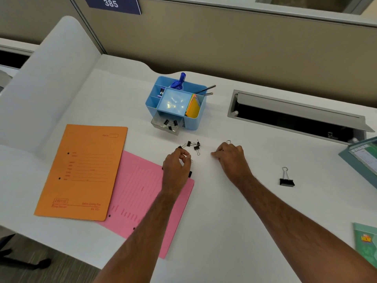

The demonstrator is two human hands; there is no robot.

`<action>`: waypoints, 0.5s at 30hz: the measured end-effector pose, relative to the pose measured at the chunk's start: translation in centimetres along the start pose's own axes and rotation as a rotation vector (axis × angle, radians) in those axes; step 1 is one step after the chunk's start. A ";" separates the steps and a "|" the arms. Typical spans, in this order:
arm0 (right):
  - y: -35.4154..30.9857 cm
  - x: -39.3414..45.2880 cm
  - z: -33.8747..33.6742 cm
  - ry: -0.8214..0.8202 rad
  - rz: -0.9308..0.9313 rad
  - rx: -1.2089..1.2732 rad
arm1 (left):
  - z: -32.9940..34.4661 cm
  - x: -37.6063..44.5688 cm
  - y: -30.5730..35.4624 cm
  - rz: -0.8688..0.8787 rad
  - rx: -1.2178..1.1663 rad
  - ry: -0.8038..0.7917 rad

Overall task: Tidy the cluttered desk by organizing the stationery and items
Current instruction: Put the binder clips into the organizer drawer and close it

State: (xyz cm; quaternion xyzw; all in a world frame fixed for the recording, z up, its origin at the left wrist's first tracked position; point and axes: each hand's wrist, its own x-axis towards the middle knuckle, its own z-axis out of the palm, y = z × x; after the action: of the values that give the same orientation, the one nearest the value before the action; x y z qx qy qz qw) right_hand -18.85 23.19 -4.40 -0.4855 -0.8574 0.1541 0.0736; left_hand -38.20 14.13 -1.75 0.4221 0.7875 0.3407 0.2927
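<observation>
Both hands' fingers pinch small binder clips [192,145]; large clip's [286,178] handles point away.

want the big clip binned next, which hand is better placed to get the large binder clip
Right. The large binder clip lies apart on the desk's right side, nearer the right hand; the left hand is over the small binder clips.
</observation>
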 end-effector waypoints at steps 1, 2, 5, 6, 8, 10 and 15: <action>-0.1 -0.1 -0.2 -0.009 0.017 0.025 | 0.2 -0.3 0.2 0.000 -0.008 -0.014; -0.3 -0.2 -0.5 -0.019 0.041 0.064 | 0.3 -0.6 0.4 -0.004 -0.027 -0.032; -1.3 -0.5 -1.1 -0.022 0.122 0.264 | 0.9 -1.2 1.2 -0.022 -0.083 -0.109; -1.7 -0.6 -1.4 -0.010 0.144 0.346 | 1.1 -1.4 1.4 -0.031 -0.102 -0.139; -2.6 -0.9 -1.9 0.014 0.169 0.467 | 1.4 -1.7 1.8 -0.061 -0.144 -0.187; -3.2 -1.2 -2.3 0.034 0.146 0.495 | 1.5 -1.8 2.1 -0.103 -0.211 -0.208; -4.1 -1.3 -3.3 0.041 0.099 0.470 | 1.1 -1.5 3.1 -0.182 -0.313 -0.243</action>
State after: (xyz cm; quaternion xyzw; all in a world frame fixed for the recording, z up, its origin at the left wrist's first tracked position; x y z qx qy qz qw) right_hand -20.59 20.77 0.10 -0.4994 -0.7715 0.3428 0.1944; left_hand -35.29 14.41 0.29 0.3367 0.7188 0.3776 0.4768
